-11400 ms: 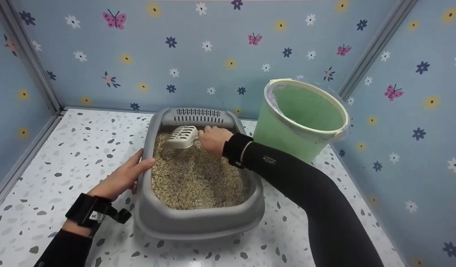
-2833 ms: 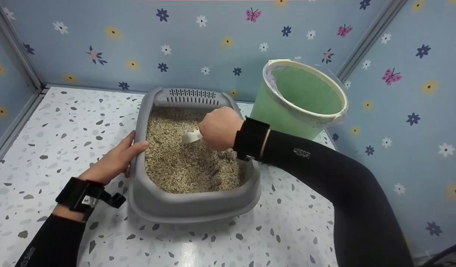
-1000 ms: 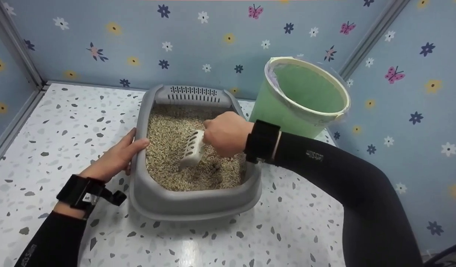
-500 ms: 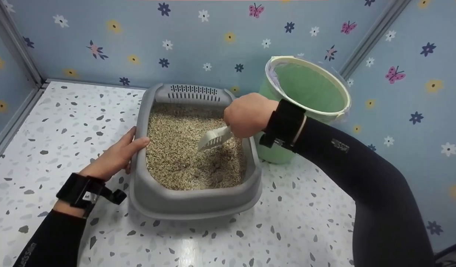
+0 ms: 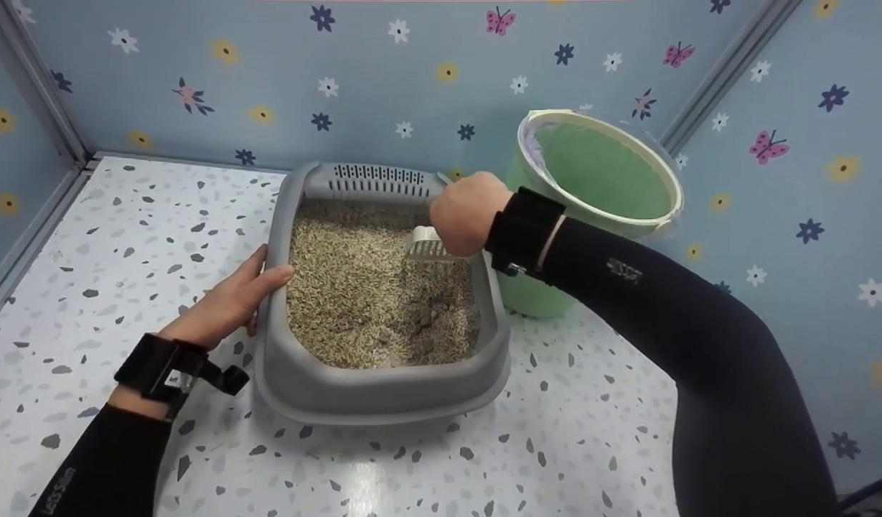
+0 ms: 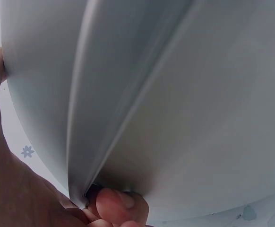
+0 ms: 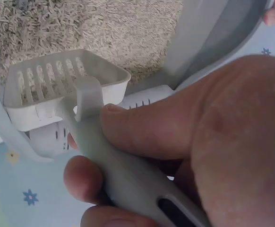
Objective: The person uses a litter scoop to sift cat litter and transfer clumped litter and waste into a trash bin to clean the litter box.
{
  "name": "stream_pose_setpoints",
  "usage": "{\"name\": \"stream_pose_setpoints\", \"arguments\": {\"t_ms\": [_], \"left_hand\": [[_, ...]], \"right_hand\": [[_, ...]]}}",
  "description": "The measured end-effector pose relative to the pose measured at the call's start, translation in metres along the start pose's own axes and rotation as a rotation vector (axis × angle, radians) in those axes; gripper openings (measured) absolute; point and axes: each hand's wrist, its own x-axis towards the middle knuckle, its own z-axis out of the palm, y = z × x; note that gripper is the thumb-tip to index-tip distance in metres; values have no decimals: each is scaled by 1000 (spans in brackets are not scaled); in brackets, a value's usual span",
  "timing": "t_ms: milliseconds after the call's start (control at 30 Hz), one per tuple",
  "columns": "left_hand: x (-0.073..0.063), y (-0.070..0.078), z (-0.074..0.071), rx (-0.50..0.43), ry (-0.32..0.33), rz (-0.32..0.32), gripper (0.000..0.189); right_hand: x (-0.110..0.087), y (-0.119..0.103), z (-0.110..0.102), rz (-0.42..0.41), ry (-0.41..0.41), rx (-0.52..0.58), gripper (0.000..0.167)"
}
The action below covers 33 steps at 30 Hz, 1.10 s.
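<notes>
A grey litter box (image 5: 383,395) holds tan pellet litter (image 5: 347,280), darker and clumpy toward its front right. My left hand (image 5: 229,301) grips the box's left rim, thumb on top; in the left wrist view its fingers (image 6: 114,205) curl under the lip. In my right hand (image 5: 471,214) is a white slotted litter scoop (image 5: 430,244), raised over the right back part of the litter. The right wrist view shows my thumb along the handle (image 7: 128,175) and litter visible through the slots of the scoop head (image 7: 47,87).
A green bin (image 5: 541,287) with a cream rim and a clear liner stands close to the box's right side, partly behind my right forearm. Flowered wall panels (image 5: 383,72) enclose the back and sides of the speckled white surface (image 5: 146,237).
Over the last second my right hand has lifted the scoop up and back from mid-litter, levelling it. Earlier it worked at the back left. My left hand keeps its grip on the rim.
</notes>
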Motion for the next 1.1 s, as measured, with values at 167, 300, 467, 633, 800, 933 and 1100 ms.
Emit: {"name": "stream_pose_setpoints", "arguments": {"t_ms": [167, 300, 467, 633, 800, 933, 1100], "left_hand": [[-1, 0, -2, 42, 16, -27, 97], [-1, -2, -4, 65, 18, -49, 97], [-1, -3, -4, 56, 15, -49, 97], [-1, -3, -2, 45, 14, -37, 97], [1, -1, 0, 30, 10, -12, 97], [1, 0, 1, 26, 8, -3, 94], [0, -1, 2, 19, 8, -11, 95]], "right_hand": [[0, -3, 4, -50, -28, -7, 30], [1, -4, 6, -64, -20, -16, 26], [7, -3, 4, -92, -101, 30, 25], [15, -4, -1, -128, -183, 76, 29], [16, -10, -4, -157, -215, 57, 31], [12, -15, -7, -180, -241, 40, 33], [5, -20, -15, -163, -257, 46, 31]]}}
